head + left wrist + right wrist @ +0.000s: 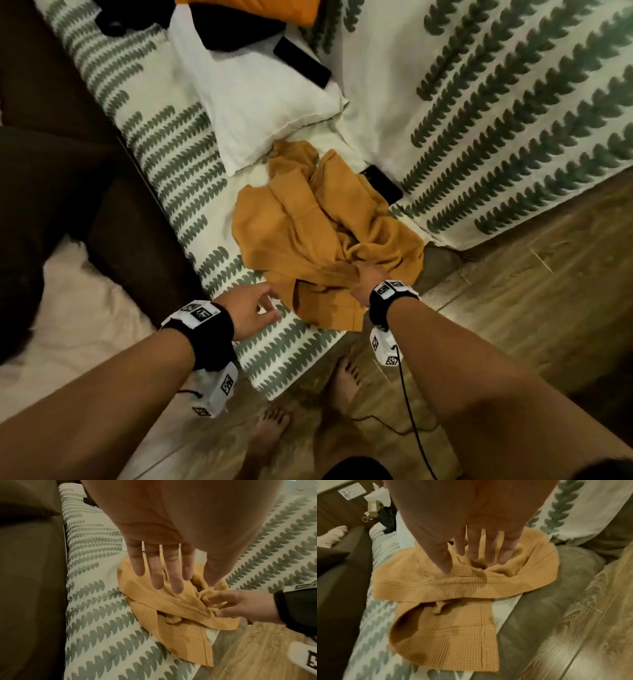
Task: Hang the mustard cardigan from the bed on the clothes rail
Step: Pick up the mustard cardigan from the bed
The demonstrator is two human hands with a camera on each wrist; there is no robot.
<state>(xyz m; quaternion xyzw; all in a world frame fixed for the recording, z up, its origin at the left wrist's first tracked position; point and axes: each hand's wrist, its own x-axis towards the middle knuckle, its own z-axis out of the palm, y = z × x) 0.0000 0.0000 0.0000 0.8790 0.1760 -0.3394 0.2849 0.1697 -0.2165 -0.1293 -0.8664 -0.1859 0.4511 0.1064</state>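
mustard waffle-knit cardigan [318, 236] lies crumpled at center of the head view, on the bed [178, 178] w/ its green leaf-print cover, hem hanging over the bed's near edge. right hand [364, 281] has fingers dug in, bunching a fold. left hand [248, 310] hovers w/ fingers straight & spread, holding nothing, just beside the cardigan's left edge. smooth white pillow [260, 99] sits above it. wood-plank floor [534, 274] lies open at right.

Black wristbands [205, 329], white tagged cameras [385, 346]
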